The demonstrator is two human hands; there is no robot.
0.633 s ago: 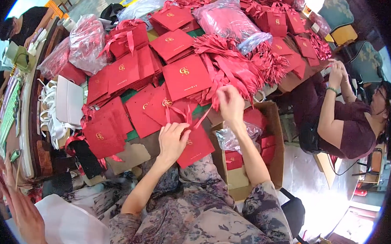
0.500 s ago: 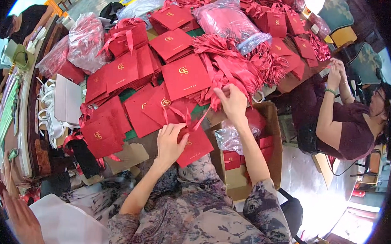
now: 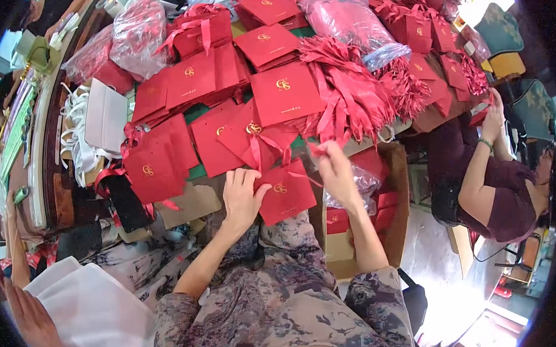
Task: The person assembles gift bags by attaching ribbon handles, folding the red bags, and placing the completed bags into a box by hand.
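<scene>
Red everywhere. Red card envelope (image 3: 287, 197) w/ gold emblem lies at the near edge of the surface (image 3: 191, 201), just above the person's lap. Left hand (image 3: 241, 197) rests flat on its left edge, fingers (image 3: 235, 177) stretched out & close together, thumb pressing the card. Right hand (image 3: 336, 170) is raised just right of it, fingers pinched together on a thin red ribbon (image 3: 300, 175) that runs back toward the envelope. Behind: more red envelopes (image 3: 188, 84) fanned in stacks, a heap of loose red ribbons (image 3: 351, 95), clear plastic bags (image 3: 137, 34) stuffed w/ red stuff. Open cardboard box (image 3: 393, 198) sits right of the hands, red items & a crumpled clear bag inside. White bag (image 3: 105, 117) w/ white handles at far left. Another person in a maroon top (image 3: 509, 198) works on the right side, hands up near the surface edge.
</scene>
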